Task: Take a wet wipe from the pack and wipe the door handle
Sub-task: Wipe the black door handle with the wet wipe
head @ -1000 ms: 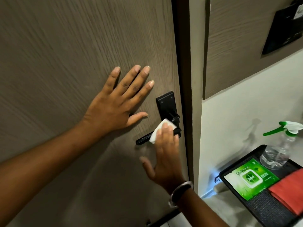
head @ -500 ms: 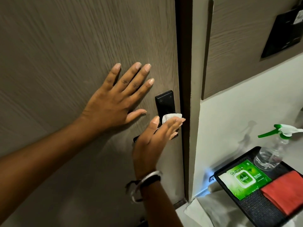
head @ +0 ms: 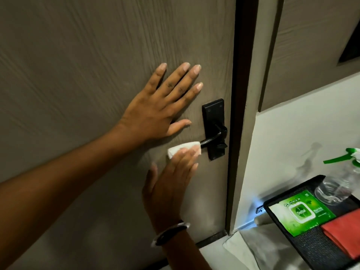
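The right hand (head: pixel 171 184) presses a folded white wet wipe (head: pixel 184 150) flat-fingered over the black metal lever door handle's (head: pixel 212 140) free end; unclenched, it could slip off. The left hand (head: pixel 155 112) lies open, empty, on the brown wood-grain door (head: pixel 97 55).

Grey-brown wood-grain door (head: pixel 97 55), black door handle (head: pixel 213 137), white wet wipe (head: pixel 181 150), green pack (head: pixel 301 212), red cloth (head: pixel 344 233).

Black tray (head: pixel 272 204) at lower right carries 3 items: green wipe pack (head: pixel 303 213), red cloth (head: pixel 344 233) beside it, clear spray bottle (head: pixel 339 184) behind.
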